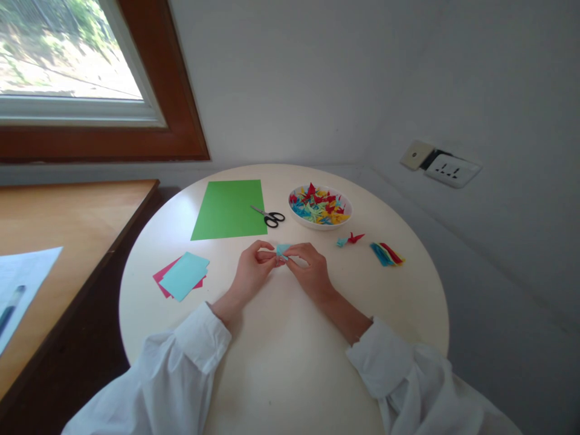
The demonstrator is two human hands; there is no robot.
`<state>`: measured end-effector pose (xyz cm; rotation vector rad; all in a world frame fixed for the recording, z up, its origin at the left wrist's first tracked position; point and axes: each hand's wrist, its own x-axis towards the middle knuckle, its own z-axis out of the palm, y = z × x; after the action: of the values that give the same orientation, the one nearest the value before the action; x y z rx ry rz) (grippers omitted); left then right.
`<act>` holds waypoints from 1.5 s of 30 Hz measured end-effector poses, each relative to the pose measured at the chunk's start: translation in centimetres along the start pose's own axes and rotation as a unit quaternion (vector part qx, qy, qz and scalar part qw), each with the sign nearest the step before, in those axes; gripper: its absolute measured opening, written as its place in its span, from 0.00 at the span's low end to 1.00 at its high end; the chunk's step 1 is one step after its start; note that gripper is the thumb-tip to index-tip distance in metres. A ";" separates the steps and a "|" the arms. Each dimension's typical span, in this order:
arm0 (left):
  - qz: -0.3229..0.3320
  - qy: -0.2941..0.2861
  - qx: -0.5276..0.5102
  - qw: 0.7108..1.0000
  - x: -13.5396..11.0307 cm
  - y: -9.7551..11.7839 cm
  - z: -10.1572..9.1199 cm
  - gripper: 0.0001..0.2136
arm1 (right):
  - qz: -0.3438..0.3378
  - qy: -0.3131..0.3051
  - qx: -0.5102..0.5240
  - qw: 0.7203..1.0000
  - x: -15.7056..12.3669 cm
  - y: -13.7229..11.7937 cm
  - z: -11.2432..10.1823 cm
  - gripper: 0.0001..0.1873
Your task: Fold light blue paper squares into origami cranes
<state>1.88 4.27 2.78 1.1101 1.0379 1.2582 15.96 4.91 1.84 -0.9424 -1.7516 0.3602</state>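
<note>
Near the middle of the round white table, a small piece of folded light blue paper [283,249] is pinched between my two hands. My left hand [254,264] grips its left side, and my right hand [312,269] has the right side between thumb and fingers. Fingertips cover part of the folds. To the right lie a light blue and a red folded paper crane [355,238]. Behind them, a white bowl [322,228] holds many small cranes in red, yellow, blue and green. Black-handled scissors [270,219] rest partly on a large green sheet [231,208].
Light blue square sheets [185,277] lie over pink sheets [165,270] on the left of the round table [290,374]. Toward the right edge is a fanned bundle of coloured paper [386,254]. A wooden desk [81,211] bears a white paper [27,272] and a pen [12,308].
</note>
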 end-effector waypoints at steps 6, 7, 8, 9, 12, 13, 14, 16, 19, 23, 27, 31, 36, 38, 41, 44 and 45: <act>0.015 -0.015 0.033 0.999 -0.2 0.2 0.1 0.13 | -0.043 -0.008 -0.031 0.999 0.1 0.1 0.0 0.07; 0.019 -0.016 0.038 0.999 -0.2 0.1 0.1 0.13 | -0.051 -0.009 -0.036 0.998 0.1 0.1 0.0 0.07; 0.022 -0.017 0.041 0.999 -0.2 0.1 0.1 0.13 | -0.057 -0.010 -0.040 0.998 0.1 0.2 0.0 0.08; 0.024 -0.016 0.043 0.999 -0.2 0.0 0.0 0.13 | -0.062 -0.011 -0.043 0.997 0.1 0.2 0.0 0.08; 0.027 -0.014 0.044 0.999 -0.1 -0.1 0.0 0.14 | -0.068 -0.018 -0.049 0.996 0.1 0.2 0.1 0.08; 0.028 -0.014 0.044 0.999 -0.1 -0.1 -0.1 0.14 | -0.068 -0.020 -0.051 0.996 0.1 0.2 0.1 0.08; 0.028 -0.014 0.045 0.998 -0.1 -0.1 -0.1 0.14 | -0.070 -0.021 -0.053 0.996 0.1 0.2 0.0 0.08; 0.028 -0.015 0.048 0.998 -0.1 0.0 0.0 0.13 | -0.077 -0.020 -0.056 0.995 0.1 0.2 0.0 0.08; 0.028 -0.007 0.057 0.998 -0.2 0.1 0.0 0.12 | -0.084 -0.028 -0.064 0.994 0.1 0.2 0.0 0.09; 0.022 0.013 0.076 0.997 -0.3 0.4 0.0 0.12 | -0.085 -0.046 -0.074 0.993 0.1 0.3 0.0 0.10; 0.028 0.007 0.084 0.996 -0.4 0.5 0.0 0.13 | -0.094 -0.050 -0.076 0.991 0.1 0.3 -0.1 0.11; 0.035 0.007 0.079 0.996 -0.3 0.5 0.0 0.12 | -0.104 -0.057 -0.080 0.990 0.0 0.3 -0.1 0.13; 0.035 0.006 0.072 0.997 -0.1 0.2 -0.1 0.13 | -0.105 -0.065 -0.078 0.989 -0.1 0.3 0.0 0.16; 0.038 0.003 0.071 0.997 0.0 0.1 -0.2 0.13 | -0.104 -0.060 -0.071 0.990 -0.1 0.2 -0.1 0.16; 0.044 0.002 0.074 0.996 0.1 -0.1 -0.3 0.12 | -0.087 -0.030 -0.070 0.993 -0.1 -0.1 -0.2 0.13; 0.045 -0.002 0.075 0.996 0.1 -0.1 -0.4 0.13 | -0.037 0.014 -0.080 0.996 0.1 -0.3 -0.4 0.10; 0.044 -0.005 0.077 0.996 0.1 0.0 -0.4 0.13 | -0.015 0.026 -0.078 0.997 0.2 -0.3 -0.5 0.10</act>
<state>1.53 4.39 2.67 1.2912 1.1039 1.2578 16.26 4.72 2.35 -1.0258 -1.7631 0.1799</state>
